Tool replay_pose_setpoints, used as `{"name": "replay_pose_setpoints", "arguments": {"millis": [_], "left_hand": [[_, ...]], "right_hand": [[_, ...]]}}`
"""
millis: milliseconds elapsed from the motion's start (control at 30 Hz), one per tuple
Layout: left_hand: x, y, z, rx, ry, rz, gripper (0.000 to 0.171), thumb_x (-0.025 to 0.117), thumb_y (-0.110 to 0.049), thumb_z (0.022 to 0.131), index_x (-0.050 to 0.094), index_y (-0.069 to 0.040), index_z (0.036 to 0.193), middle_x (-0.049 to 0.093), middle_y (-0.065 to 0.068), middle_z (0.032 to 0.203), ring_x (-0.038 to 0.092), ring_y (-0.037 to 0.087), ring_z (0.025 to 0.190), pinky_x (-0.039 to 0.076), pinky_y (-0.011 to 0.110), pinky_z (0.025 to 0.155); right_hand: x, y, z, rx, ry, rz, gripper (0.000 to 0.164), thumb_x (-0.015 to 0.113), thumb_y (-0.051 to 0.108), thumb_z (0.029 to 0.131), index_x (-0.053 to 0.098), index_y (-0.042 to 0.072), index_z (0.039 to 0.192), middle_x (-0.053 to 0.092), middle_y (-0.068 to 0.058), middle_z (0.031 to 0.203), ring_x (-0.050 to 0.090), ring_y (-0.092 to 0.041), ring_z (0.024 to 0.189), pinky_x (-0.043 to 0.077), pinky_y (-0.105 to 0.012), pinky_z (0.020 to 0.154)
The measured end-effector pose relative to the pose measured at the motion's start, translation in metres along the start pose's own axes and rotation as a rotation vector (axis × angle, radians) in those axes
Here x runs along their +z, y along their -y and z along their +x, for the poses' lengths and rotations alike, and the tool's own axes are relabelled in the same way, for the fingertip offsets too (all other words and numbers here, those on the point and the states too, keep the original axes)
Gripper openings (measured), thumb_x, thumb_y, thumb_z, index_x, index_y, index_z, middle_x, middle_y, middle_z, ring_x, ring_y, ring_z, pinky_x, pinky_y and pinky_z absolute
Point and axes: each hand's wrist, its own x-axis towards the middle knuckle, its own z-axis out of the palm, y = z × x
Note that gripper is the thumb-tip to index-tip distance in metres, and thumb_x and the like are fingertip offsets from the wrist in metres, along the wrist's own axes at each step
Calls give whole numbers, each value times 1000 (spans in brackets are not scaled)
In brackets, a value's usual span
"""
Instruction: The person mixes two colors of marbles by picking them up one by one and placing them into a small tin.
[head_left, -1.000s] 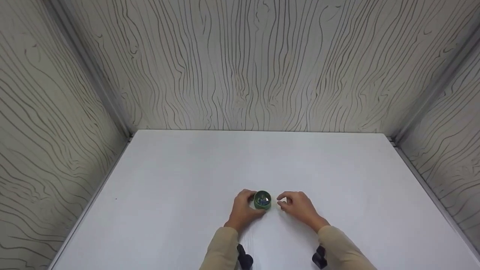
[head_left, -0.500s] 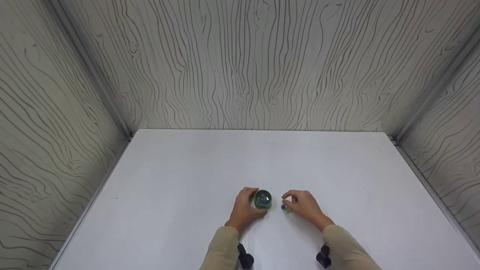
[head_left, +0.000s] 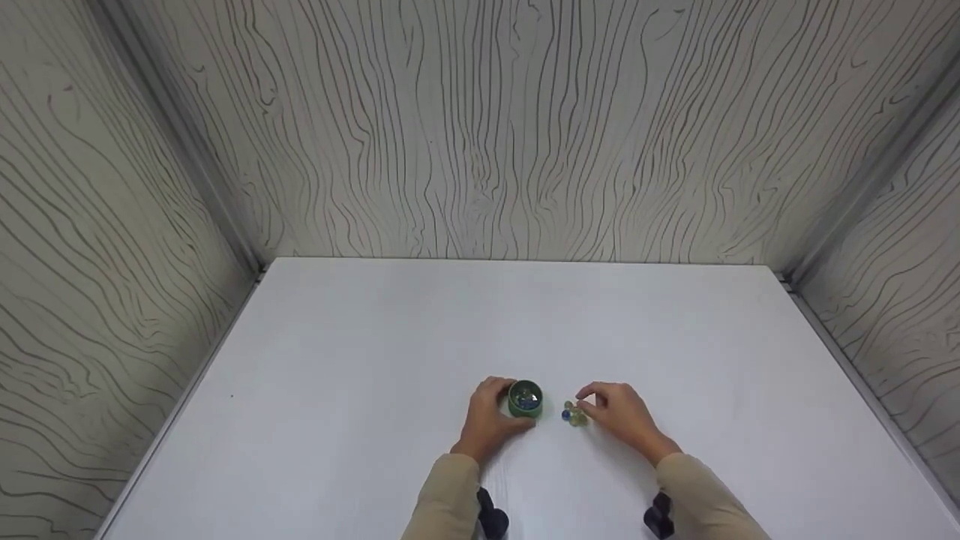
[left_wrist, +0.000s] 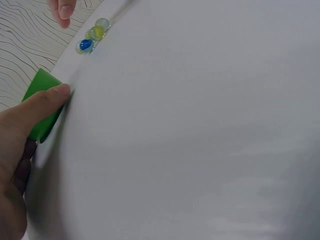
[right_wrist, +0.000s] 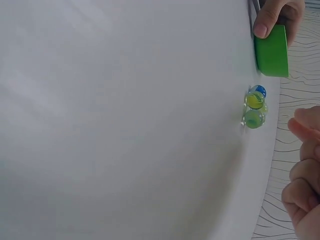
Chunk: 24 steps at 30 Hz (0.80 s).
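Note:
In the head view my left hand [head_left: 486, 426] grips a small green cup [head_left: 517, 411], its thumb on the near side and fingers round the far side. Shiny marbles [head_left: 527, 401] show inside the cup, which stands upright on the white table. Just right of it lies a small cluster of glass marbles: a blue one [left_wrist: 86, 45] and several yellow-green ones [right_wrist: 255, 100]. My right hand [head_left: 619, 414] hovers at the cluster's right side, index finger and thumb bent with a gap between them. Nothing shows between those fingertips.
The white tabletop [head_left: 375, 337] reaches back to a wood-grain patterned panel [head_left: 480, 135]. Similar panels stand at the left [head_left: 97, 262] and right [head_left: 907, 247] sides. Dark wrist devices sit under both beige sleeves [head_left: 705, 495].
My right hand has drawn away to the right from beside the cup, bringing the marble cluster into view. The left hand and cup have stayed in place.

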Motion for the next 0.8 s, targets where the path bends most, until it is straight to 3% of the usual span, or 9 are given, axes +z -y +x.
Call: {"name": "replay_pose_setpoints", "arguments": {"millis": [167,400,800], "left_hand": [[2,1,0,15,-15,16,55,87,-21,65,63,-11,113,66,0,111,59,20,111,46,36,105],[2,0,-1,-43,2,-19,54,86,-18,66,62,-13,115,64,-2,112,58,17,113,46,36,107],[0,-2,0,-70,17,-45,54,85,-18,67,62,-12,116,64,-2,114,58,18,115,45,37,109]], "right_hand": [[1,-3,-3,10,-3,-2,7,70,10,84,74,10,90,48,5,61,37,-3,57,30,-17,52],[1,-7,-7,28,24,7,8,71,10,83,74,9,90,45,5,58,35,-4,54,29,-17,50],[2,-9,-14,144,42,5,11,73,10,80,74,10,91,47,3,59,40,-9,55,30,-19,49]]}}
